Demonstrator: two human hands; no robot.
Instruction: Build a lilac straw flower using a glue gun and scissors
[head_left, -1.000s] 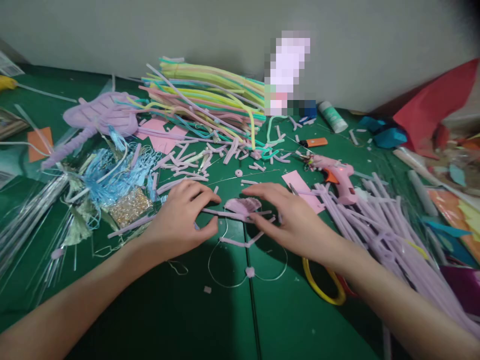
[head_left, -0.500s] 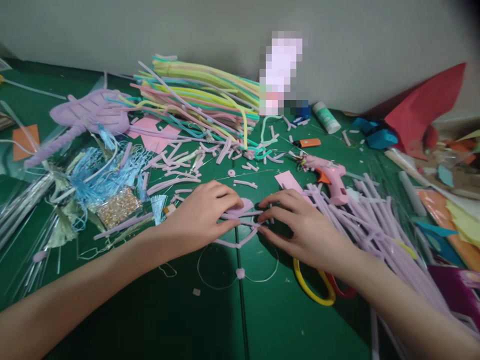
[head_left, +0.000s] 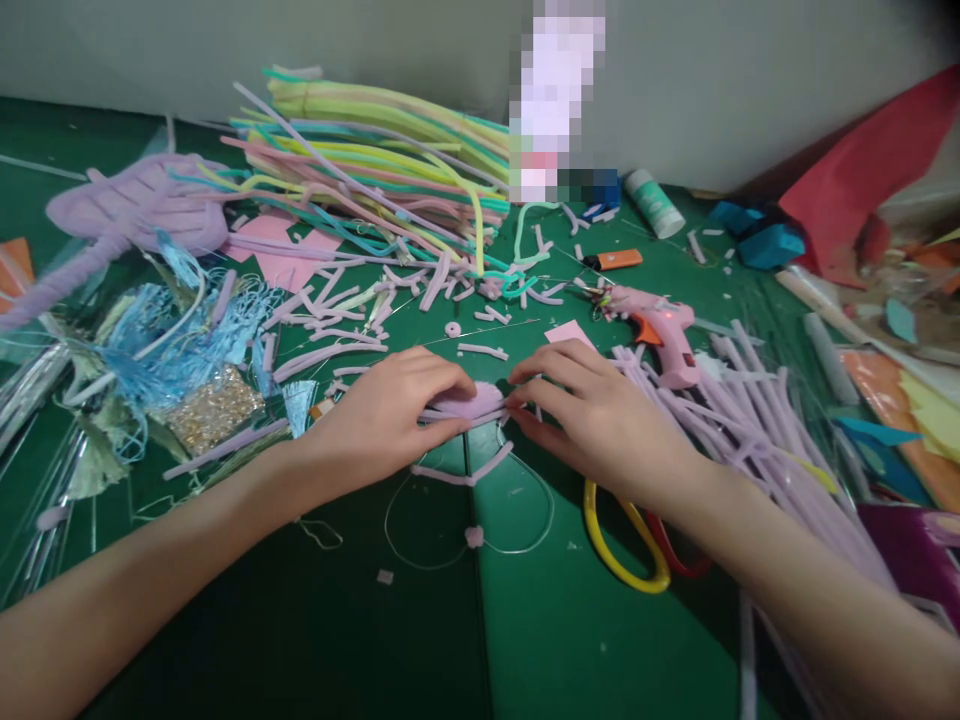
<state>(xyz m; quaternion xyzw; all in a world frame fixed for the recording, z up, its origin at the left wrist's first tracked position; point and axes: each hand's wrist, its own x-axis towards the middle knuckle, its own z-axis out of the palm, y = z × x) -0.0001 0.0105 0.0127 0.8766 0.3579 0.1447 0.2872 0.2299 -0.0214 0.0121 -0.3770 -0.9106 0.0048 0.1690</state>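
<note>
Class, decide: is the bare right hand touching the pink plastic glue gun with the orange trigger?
Apart: the head view shows fuzzy lilac stems and green tabletop between the right hand and glue gun.

Pixelated item (head_left: 556, 110) at far edge of bench (head_left: 585, 640), unidentifiable. Left hand (head_left: 401, 405) hides part of lilac fuzzy piece (head_left: 476, 400); right hand (head_left: 604, 420) covers blades of scissors (head_left: 654, 581). Red sheet (head_left: 862, 185), toward bench's far right corner, cut off by frame. Bagged beads (head_left: 214, 408) too small to count

READABLE TEXT: none | white-and-green tube (head_left: 655, 204): label (head_left: 661, 213) too small to read
</note>
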